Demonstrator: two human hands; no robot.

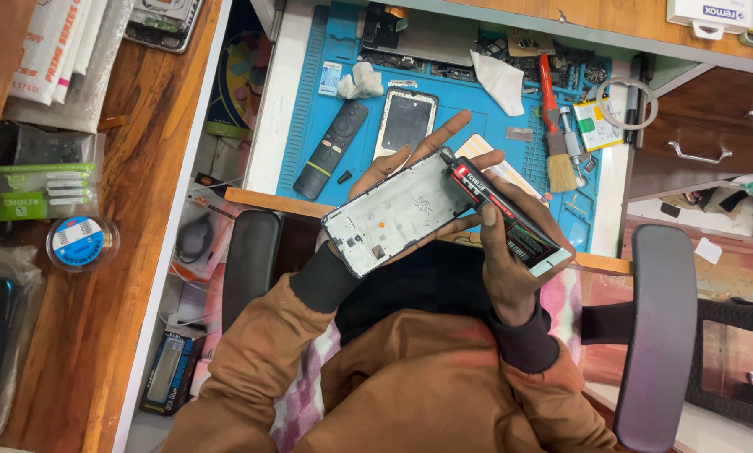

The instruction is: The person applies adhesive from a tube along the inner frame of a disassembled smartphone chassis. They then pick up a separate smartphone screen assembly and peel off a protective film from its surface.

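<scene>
My left hand cradles a white phone frame from beneath, its inner side facing up, over my lap. My right hand grips a black and red glue tube, whose nozzle end touches the frame's upper right corner. Both hands are just in front of the blue work mat.
On the blue mat lie a black remote, another phone frame, a white cloth, a red-handled brush and small parts. A wooden shelf at left holds packets and a round tape case. Chair armrests flank me.
</scene>
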